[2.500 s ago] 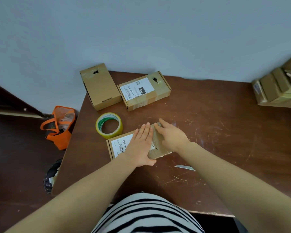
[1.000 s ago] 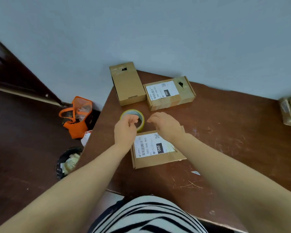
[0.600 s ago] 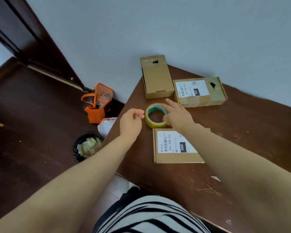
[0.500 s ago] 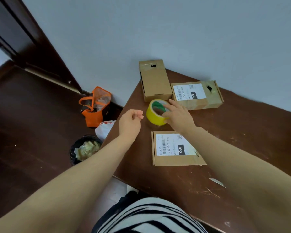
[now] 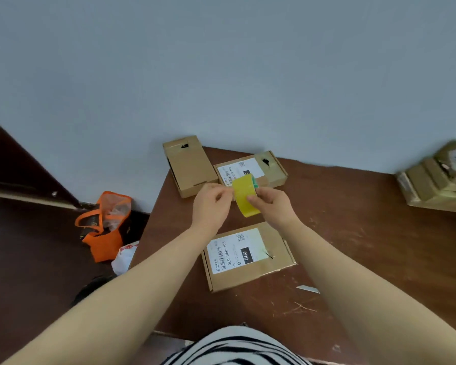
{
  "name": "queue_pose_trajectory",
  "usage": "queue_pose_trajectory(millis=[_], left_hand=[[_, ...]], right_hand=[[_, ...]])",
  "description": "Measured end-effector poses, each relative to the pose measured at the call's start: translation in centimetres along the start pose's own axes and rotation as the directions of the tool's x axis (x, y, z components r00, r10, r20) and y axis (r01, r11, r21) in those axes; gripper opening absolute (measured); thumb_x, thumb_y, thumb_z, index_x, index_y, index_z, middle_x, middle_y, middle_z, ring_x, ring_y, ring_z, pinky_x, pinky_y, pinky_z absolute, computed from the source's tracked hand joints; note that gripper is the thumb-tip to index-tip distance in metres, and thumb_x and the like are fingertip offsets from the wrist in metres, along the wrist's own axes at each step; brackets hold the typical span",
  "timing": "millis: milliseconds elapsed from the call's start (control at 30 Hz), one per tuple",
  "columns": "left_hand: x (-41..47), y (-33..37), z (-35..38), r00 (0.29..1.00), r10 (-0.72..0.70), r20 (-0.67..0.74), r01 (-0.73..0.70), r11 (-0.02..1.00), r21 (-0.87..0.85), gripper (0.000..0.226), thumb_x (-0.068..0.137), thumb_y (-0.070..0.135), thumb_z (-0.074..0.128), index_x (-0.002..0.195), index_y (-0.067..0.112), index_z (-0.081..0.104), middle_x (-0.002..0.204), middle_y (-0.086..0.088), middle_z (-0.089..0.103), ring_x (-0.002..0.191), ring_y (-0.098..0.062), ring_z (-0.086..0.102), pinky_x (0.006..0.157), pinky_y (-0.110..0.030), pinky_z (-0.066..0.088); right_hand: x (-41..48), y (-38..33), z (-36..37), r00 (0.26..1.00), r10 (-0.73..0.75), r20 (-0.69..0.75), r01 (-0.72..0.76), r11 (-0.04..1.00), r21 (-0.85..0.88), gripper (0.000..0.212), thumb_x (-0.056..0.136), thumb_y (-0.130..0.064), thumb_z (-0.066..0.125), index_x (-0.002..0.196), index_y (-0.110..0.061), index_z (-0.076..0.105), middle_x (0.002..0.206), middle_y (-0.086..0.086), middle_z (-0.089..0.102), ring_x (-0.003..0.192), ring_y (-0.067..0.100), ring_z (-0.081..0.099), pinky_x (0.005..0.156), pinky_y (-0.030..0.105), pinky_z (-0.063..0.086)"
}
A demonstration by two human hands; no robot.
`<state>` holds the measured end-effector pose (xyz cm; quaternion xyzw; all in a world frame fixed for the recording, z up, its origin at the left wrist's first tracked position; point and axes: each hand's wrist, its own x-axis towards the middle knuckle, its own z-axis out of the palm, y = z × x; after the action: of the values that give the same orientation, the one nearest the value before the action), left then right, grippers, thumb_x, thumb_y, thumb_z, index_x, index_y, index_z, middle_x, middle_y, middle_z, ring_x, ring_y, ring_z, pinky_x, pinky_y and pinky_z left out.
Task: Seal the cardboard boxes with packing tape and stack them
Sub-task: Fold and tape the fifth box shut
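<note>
An orange bag (image 5: 103, 227) sits on the floor left of the table (image 5: 366, 246). At the table's far left corner lies a plain box (image 5: 188, 165), with a labelled box (image 5: 250, 168) just beside it. The left grip (image 5: 212, 204) pinches the left edge of the yellow tape roll (image 5: 245, 197), which is held in the air above the table. The right grip (image 5: 273, 206) is curled round the roll's other side. Nearer, below both hands, a second labelled box (image 5: 248, 255) lies flat. Far right is a stack of boxes (image 5: 437, 177).
</note>
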<state>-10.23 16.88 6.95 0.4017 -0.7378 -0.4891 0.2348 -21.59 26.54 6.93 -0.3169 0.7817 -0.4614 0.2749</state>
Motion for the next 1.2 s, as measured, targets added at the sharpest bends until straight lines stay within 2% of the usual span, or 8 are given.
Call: queue_pose_trajectory(millis=[133, 333, 500, 667, 833, 967, 1100, 1200], left_hand=[[-0.1, 1.0, 1.5, 0.995, 0.068, 0.070, -0.071, 0.997, 0.036, 0.010, 0.085, 0.018, 0.067, 0.091, 0.016, 0.074, 0.097, 0.004, 0.061, 0.094, -0.010, 0.056, 0.080, -0.021, 0.040], [0.3, 2.5, 3.0, 0.968, 0.188, 0.166, -0.215, 0.962, 0.168, 0.023, 0.089, 0.018, 0.066, 0.110, 0.011, 0.071, 0.099, -0.010, 0.063, 0.093, -0.025, 0.058, 0.083, -0.033, 0.044], [0.2, 3.3, 3.8, 0.960, 0.220, 0.172, -0.254, 0.944, 0.212, 0.016, 0.089, 0.019, 0.066, 0.101, 0.012, 0.073, 0.102, -0.004, 0.066, 0.096, -0.019, 0.058, 0.078, -0.024, 0.039], [0.4, 4.3, 4.8, 0.943, 0.256, 0.211, -0.317, 0.883, 0.345, 0.015, 0.098, 0.020, 0.051, 0.092, 0.012, 0.061, 0.098, -0.002, 0.056, 0.095, -0.020, 0.054, 0.074, -0.025, 0.036], [1.3, 4.9, 5.0, 0.958, 0.109, 0.264, -0.204, 0.908, 0.366, 0.020, 0.101, 0.023, 0.042, 0.101, 0.011, 0.058, 0.107, -0.006, 0.061, 0.101, -0.024, 0.056, 0.081, -0.033, 0.041], [1.5, 4.9, 4.5, 0.944, -0.011, 0.329, -0.080, 0.962, 0.260, 0.024, 0.101, 0.020, 0.044, 0.109, 0.007, 0.062, 0.103, -0.005, 0.060, 0.103, -0.022, 0.054, 0.083, -0.028, 0.039], [2.0, 5.2, 3.6, 0.880, -0.148, 0.451, 0.132, 0.989, 0.068, 0.023, 0.100, 0.016, 0.048, 0.104, -0.001, 0.062, 0.071, -0.002, 0.047, 0.069, -0.016, 0.045, 0.067, -0.029, 0.043], [1.9, 5.4, 3.1, 0.824, -0.223, 0.520, 0.290, 0.956, -0.051, 0.018, 0.099, 0.011, 0.050, 0.089, 0.001, 0.061, 0.065, -0.005, 0.042, 0.056, -0.013, 0.038, 0.053, -0.021, 0.038]], right_hand=[[-0.6, 0.5, -1.3, 0.999, 0.010, -0.045, -0.010, 1.000, -0.004, 0.014, 0.092, -0.015, 0.061, 0.099, -0.008, 0.071, 0.093, 0.014, 0.071, 0.086, 0.029, 0.065, 0.084, 0.046, 0.050], [-1.4, 0.5, -3.0, 0.998, 0.007, -0.067, -0.008, 1.000, -0.026, 0.020, 0.093, -0.015, 0.059, 0.095, 0.003, 0.068, 0.090, 0.024, 0.065, 0.074, 0.019, 0.052, 0.069, 0.038, 0.044], [-1.5, 0.6, -4.3, 0.997, 0.002, -0.074, -0.008, 0.996, -0.090, 0.023, 0.093, -0.015, 0.059, 0.073, -0.004, 0.056, 0.060, -0.002, 0.044, 0.058, 0.012, 0.037, 0.060, 0.029, 0.030], [-1.7, 0.6, -5.3, 0.995, 0.009, -0.098, -0.007, 1.000, 0.025, 0.025, 0.093, -0.018, 0.060, 0.075, 0.000, 0.061, 0.061, 0.001, 0.045, 0.055, 0.010, 0.038, 0.057, 0.025, 0.032], [-2.0, 1.0, -6.0, 0.997, 0.058, 0.044, -0.062, 0.995, 0.074, 0.009, 0.088, -0.012, 0.065, 0.095, -0.017, 0.066, 0.092, 0.002, 0.067, 0.080, 0.012, 0.062, 0.077, 0.027, 0.051], [-2.1, 0.9, -6.2, 0.993, 0.113, 0.036, -0.117, 0.985, 0.126, 0.013, 0.092, -0.014, 0.061, 0.099, -0.005, 0.067, 0.079, 0.003, 0.063, 0.066, 0.010, 0.058, 0.059, 0.019, 0.046], [-1.9, 0.4, -6.8, 0.981, 0.193, 0.019, -0.192, 0.954, 0.231, 0.018, 0.092, -0.010, 0.059, 0.098, 0.005, 0.066, 0.065, 0.003, 0.057, 0.039, -0.001, 0.050, 0.037, 0.012, 0.036], [-1.7, -0.1, -7.2, 0.979, 0.203, 0.008, -0.199, 0.951, 0.238, 0.020, 0.090, -0.010, 0.061, 0.098, 0.008, 0.068, 0.071, 0.007, 0.062, 0.051, 0.007, 0.057, 0.042, 0.015, 0.042]])
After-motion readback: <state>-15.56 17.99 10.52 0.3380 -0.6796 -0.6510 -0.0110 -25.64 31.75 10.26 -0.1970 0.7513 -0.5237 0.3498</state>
